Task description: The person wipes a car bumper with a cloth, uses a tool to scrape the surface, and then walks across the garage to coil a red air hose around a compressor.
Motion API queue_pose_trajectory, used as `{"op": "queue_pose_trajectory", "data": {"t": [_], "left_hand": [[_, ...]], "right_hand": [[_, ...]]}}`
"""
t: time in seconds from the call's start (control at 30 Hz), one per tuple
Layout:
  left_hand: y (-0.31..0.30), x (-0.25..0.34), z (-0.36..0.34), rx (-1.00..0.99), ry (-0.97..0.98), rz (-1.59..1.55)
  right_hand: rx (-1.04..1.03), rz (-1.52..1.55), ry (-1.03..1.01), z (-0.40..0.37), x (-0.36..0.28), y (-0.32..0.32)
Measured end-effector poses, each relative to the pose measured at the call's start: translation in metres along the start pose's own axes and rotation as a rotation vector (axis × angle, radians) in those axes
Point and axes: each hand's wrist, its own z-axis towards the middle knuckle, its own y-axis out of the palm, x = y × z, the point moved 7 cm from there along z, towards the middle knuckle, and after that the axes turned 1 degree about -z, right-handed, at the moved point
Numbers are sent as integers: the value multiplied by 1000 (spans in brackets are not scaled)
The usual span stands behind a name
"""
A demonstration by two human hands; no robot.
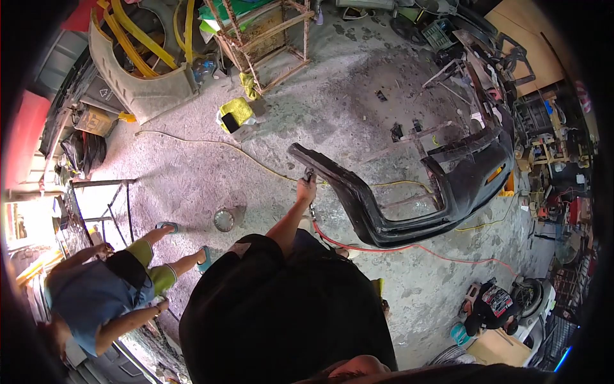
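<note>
My left hand (307, 189) reaches forward, its fingers wrapped round a small dark air gun (310, 173). A red hose (348, 246) runs from below this hand across the floor to the right. Right at the gun is the narrow end of a black car bumper (377, 221), which curves away to the right. At the right side of my black shirt, a sliver of my right hand (385, 308) shows beside something yellow-green (382, 287). Its fingers are mostly hidden by my body.
A yellow hose (240, 150) crosses the floor. A round can (224, 220) stands left of my arm. One person (105, 291) is at left, another (495, 307) crouches at lower right. A rusty frame (275, 48) and a grey car panel (160, 93) are ahead.
</note>
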Motion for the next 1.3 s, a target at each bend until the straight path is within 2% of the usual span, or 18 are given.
{"op": "queue_pose_trajectory", "data": {"t": [0.2,0.27,0.37,0.4,0.47,0.6,0.67,0.73,0.87,0.9,1.03,1.1,1.13,1.2,1.23,1.27,1.3], "left_hand": [[-17,-9,34,56,6,-38],[-24,3,25,0,-157,-147],[-27,0,33,27,-95,-183],[-29,3,34,53,-51,-211],[-32,3,34,60,-67,-187],[-23,6,22,-22,-106,-101],[-18,7,6,-63,-122,-63],[-10,13,-8,-13,128,20],[10,20,-58,-166,135,46],[13,30,-73,-182,215,11],[25,54,-128,-288,234,80],[39,64,-148,-357,380,81],[45,63,-153,-354,375,78],[50,83,-182,-295,840,94],[54,80,-184,-357,817,219],[54,82,-188,-363,813,216],[51,89,-188,-378,673,97]], "right_hand": [[-30,-9,-2,8,6,14],[32,-35,34,7,-7,8],[71,1,-71,-14,-69,-27],[72,2,-71,-9,-72,-27],[-53,1,38,5,-59,-17],[-43,57,90,-6,-82,-28],[-49,86,44,-8,-82,-25],[-26,86,10,-4,-66,-15],[-30,54,-3,-11,-45,-11],[-29,56,-2,-15,-42,-10],[4,60,19,-30,-16,-4],[15,56,60,-31,-1,-5],[14,46,12,-30,-1,-7],[9,27,-29,-31,-1,-15],[-65,106,46,-27,1,-13],[-134,188,123,-25,3,-13],[-128,187,129,-21,7,-16]]}}
